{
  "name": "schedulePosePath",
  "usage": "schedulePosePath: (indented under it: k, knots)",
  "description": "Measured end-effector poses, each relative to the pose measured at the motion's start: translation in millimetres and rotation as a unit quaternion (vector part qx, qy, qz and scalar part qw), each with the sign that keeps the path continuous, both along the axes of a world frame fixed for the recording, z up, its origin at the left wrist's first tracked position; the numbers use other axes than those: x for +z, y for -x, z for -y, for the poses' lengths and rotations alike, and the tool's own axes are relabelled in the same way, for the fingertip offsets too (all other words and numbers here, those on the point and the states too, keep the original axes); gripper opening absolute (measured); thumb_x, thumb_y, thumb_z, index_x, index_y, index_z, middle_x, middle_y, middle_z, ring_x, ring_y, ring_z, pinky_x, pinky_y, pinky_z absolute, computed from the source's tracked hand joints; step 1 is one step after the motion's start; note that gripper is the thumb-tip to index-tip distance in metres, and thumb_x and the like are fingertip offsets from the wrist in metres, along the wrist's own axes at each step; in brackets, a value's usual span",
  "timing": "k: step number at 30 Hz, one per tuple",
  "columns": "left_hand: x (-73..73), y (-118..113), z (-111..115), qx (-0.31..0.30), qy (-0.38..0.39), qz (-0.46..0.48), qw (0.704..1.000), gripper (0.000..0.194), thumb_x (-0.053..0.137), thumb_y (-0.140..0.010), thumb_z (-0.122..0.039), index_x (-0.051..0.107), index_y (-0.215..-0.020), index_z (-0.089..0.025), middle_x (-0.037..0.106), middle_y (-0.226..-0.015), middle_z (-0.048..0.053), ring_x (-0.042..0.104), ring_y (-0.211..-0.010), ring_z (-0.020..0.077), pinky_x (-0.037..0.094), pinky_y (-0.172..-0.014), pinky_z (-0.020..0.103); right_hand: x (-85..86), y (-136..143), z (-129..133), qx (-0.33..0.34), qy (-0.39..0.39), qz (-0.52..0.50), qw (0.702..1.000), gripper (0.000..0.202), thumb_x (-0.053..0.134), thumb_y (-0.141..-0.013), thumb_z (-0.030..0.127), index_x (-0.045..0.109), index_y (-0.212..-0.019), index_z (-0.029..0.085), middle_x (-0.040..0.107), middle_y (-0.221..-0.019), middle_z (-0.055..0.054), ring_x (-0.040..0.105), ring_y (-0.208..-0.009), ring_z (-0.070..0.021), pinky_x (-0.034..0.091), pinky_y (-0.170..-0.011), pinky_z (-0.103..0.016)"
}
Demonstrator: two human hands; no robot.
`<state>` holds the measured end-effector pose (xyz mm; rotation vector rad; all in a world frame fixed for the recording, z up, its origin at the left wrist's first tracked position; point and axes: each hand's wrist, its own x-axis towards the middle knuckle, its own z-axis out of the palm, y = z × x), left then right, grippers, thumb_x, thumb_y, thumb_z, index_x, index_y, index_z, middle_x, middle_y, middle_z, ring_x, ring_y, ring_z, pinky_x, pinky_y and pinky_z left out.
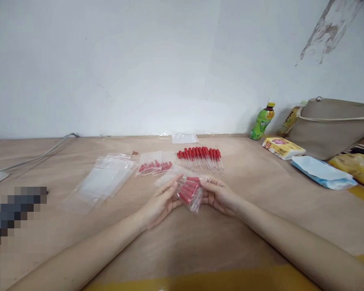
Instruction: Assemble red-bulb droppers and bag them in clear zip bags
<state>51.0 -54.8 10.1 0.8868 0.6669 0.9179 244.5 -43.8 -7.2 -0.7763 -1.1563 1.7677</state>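
My left hand [164, 202] and my right hand [217, 195] pinch a clear plastic bag [195, 205] from its two sides, just above the table. Inside it lie several red-bulbed droppers [190, 188], with the bulbs toward me. Just beyond my hands, a row of red-topped droppers [202, 155] with clear thin stems lies side by side on the table. Left of that row rest filled clear bags [150, 165] with red bulbs showing through. Farther left, flat clear zip bags [104, 178] overlap in a loose pile.
At the back right stand a green drink bottle [262, 121] and a grey bag [330, 125]. Nearby lie a yellow tissue pack [283, 148] and a blue-white packet [323, 171]. A white packet [185, 138] lies by the wall. A grey cable [48, 151] runs along the left.
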Motion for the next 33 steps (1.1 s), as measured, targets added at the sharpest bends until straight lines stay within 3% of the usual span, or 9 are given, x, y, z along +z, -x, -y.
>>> schedulePosePath:
  k: [3,6,8,11,16,22,25,29,33]
  knots:
    - [3.7,3,-3,0.078,-0.03,-0.036,0.996,0.039,0.068,-0.073,-0.027,0.057,-0.11,-0.017,0.066,-0.097,0.006,0.062,-0.082,0.014,0.048,-0.075,0.025,-4.8,-5,1,-0.039,-0.178,0.194,0.964,0.024,0.053,-0.082,0.04,0.057,-0.084,0.017,0.063,-0.079,-0.004,0.06,-0.072,-0.0158,0.049,-0.071,-0.034]
    - [14.0,15,-15,0.117,-0.095,-0.129,0.98,0.039,0.073,-0.068,-0.026,0.057,-0.102,-0.016,0.067,-0.086,0.004,0.062,-0.068,0.0116,0.049,-0.064,0.022,-7.6,-20,-5,-0.103,-0.404,0.38,0.826,0.021,0.052,-0.083,0.037,0.059,-0.077,0.018,0.062,-0.08,-0.005,0.057,-0.079,-0.0171,0.046,-0.076,-0.034]
    - [23.4,24,-32,0.11,-0.129,-0.204,0.964,0.041,0.072,-0.067,-0.028,0.056,-0.102,-0.015,0.067,-0.08,0.004,0.061,-0.06,0.0118,0.047,-0.054,0.022,-8.2,-28,-8,-0.097,-0.498,0.437,0.743,0.017,0.051,-0.083,0.032,0.062,-0.083,0.019,0.063,-0.09,-0.007,0.056,-0.089,-0.0187,0.043,-0.082,-0.036]
    - [35.4,36,-69,0.091,-0.173,-0.293,0.936,0.044,0.074,-0.064,-0.022,0.056,-0.103,-0.015,0.065,-0.07,0.002,0.058,-0.051,0.0109,0.047,-0.052,0.023,-9.9,-34,-10,-0.062,-0.547,0.471,0.689,0.02,0.049,-0.085,0.029,0.062,-0.097,0.021,0.061,-0.103,-0.008,0.054,-0.099,-0.0197,0.042,-0.086,-0.037]
    - [39.1,44,-126,0.081,-0.175,-0.409,0.892,0.041,0.071,-0.064,-0.018,0.056,-0.102,-0.013,0.06,-0.061,0.0,0.055,-0.048,0.0099,0.045,-0.05,0.022,-15.6,-34,-10,-0.058,-0.53,0.474,0.701,0.025,0.048,-0.085,0.029,0.061,-0.105,0.02,0.059,-0.109,-0.01,0.053,-0.1,-0.0191,0.043,-0.087,-0.036]
    - [27.0,45,-157,0.09,-0.211,-0.508,0.83,0.046,0.071,-0.06,-0.021,0.058,-0.104,-0.013,0.063,-0.066,0.003,0.06,-0.058,0.0175,0.047,-0.059,0.029,-17.4,-34,-12,-0.061,-0.516,0.455,0.723,0.026,0.049,-0.085,0.03,0.061,-0.105,0.021,0.058,-0.109,-0.01,0.054,-0.1,-0.0204,0.043,-0.087,-0.039]
    - [22.1,44,-154,0.142,-0.254,-0.564,0.772,0.047,0.072,-0.058,-0.024,0.06,-0.102,-0.014,0.063,-0.09,0.009,0.06,-0.088,0.0263,0.045,-0.08,0.037,-17.2,-34,-12,-0.057,-0.508,0.459,0.727,0.026,0.049,-0.084,0.031,0.062,-0.105,0.021,0.058,-0.11,-0.01,0.053,-0.102,-0.0215,0.042,-0.088,-0.041]
    - [12.1,41,-124,0.184,-0.335,-0.606,0.698,0.046,0.055,-0.077,-0.037,0.053,-0.118,-0.017,0.04,-0.132,0.013,0.03,-0.127,0.03,0.021,-0.104,0.043,-17.2,-33,-12,-0.058,-0.507,0.455,0.73,0.026,0.05,-0.084,0.03,0.062,-0.104,0.021,0.058,-0.11,-0.011,0.053,-0.101,-0.0219,0.042,-0.088,-0.042]
    - [-3.9,43,-93,0.082,-0.414,-0.696,0.58,0.052,0.031,-0.088,-0.05,0.04,-0.132,-0.025,0.028,-0.143,0.013,0.026,-0.13,0.033,0.019,-0.103,0.052,-16.7,-32,-12,-0.057,-0.506,0.455,0.73,0.026,0.05,-0.084,0.03,0.062,-0.104,0.02,0.058,-0.109,-0.01,0.053,-0.1,-0.0205,0.042,-0.088,-0.039]
